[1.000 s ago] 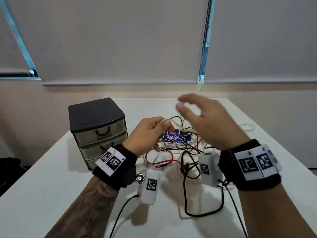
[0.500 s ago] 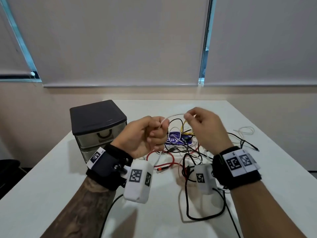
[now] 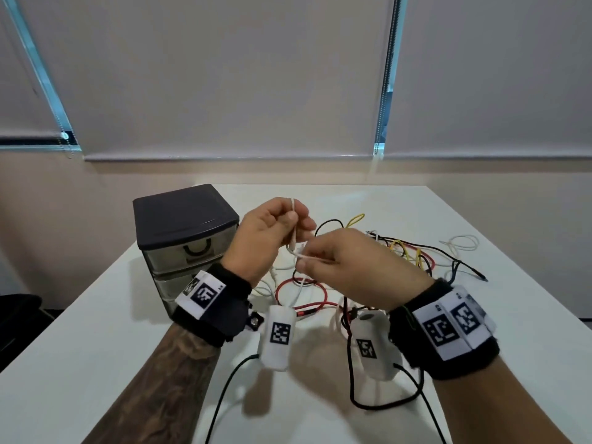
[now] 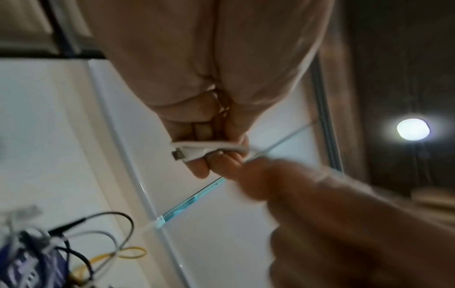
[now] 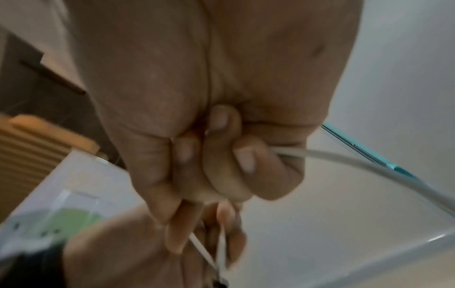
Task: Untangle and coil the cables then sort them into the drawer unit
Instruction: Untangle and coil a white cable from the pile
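Observation:
Both hands are raised above the table, close together over a tangle of cables. My left hand point(image 3: 282, 225) grips a thin white cable point(image 3: 293, 232) in its curled fingers; the left wrist view shows the white cable point(image 4: 197, 150) folded there with its metal plug end sticking out. My right hand point(image 3: 323, 261) pinches the same white cable point(image 5: 344, 159) a short way along, its fingers curled tight. The tangle point(image 3: 384, 251) of black, red, yellow and white cables lies on the white table behind the hands. The dark-topped drawer unit point(image 3: 189, 232) stands at the left, drawers closed.
A red cable loop point(image 3: 301, 294) and a long black cable point(image 3: 381, 402) lie under the wrists. A separate white coil point(image 3: 461, 243) rests at the far right. The table point(image 3: 96, 363) has bare surface in front of the drawer unit. Window blinds hang behind.
The right hand came down from open in the air and took hold of the white cable beside the left hand. Both hands rose a little and drew together.

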Available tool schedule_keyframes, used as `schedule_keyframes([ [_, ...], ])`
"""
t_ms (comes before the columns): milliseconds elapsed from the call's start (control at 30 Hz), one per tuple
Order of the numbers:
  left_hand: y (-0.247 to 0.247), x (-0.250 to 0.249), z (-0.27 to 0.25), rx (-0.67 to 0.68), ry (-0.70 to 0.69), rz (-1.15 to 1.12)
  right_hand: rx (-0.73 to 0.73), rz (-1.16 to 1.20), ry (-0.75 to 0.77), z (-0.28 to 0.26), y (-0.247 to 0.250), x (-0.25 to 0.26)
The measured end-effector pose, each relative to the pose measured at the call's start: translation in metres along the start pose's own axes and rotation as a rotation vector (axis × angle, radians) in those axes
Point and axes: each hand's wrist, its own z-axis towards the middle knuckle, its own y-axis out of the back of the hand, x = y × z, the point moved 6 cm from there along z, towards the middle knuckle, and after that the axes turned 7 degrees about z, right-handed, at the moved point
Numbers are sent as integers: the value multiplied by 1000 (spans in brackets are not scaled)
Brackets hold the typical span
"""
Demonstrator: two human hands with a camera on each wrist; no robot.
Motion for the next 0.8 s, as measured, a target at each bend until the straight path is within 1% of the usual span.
schedule_keyframes([
  [33, -3, 1, -1, 19, -8, 93, -36, 88, 25, -3, 8, 4],
  [67, -6, 3, -2, 52, 7, 140, -95, 159, 53, -5, 18, 7],
  [100, -10, 4, -3, 92, 51, 133, -167, 184, 76, -7, 28, 8],
  [167, -19, 6, -9, 179, 150, 37, -314, 153, 94, -10, 46, 2],
  [233, -29, 3, -13, 278, 202, -37, -449, 142, 82, -11, 57, -10],
  [300, -37, -3, -16, 350, 205, -106, -547, 165, 51, -11, 62, -23],
  [367, -40, -11, -17, 370, 198, -204, -583, 268, 11, -8, 59, -38],
  [433, -39, -17, -16, 377, 175, -312, -550, 356, -7, -3, 49, -45],
  [500, -35, -22, -15, 356, 137, -420, -444, 380, -10, 4, 33, -42],
  [567, -28, -21, -11, 267, 132, -512, -344, 342, -15, 9, 20, -34],
  [667, -17, -17, -6, 85, 172, -599, -232, 205, -46, 12, 8, -26],
  [800, -11, -13, -2, -49, 157, -629, -98, 147, -86, 8, 1, -24],
])
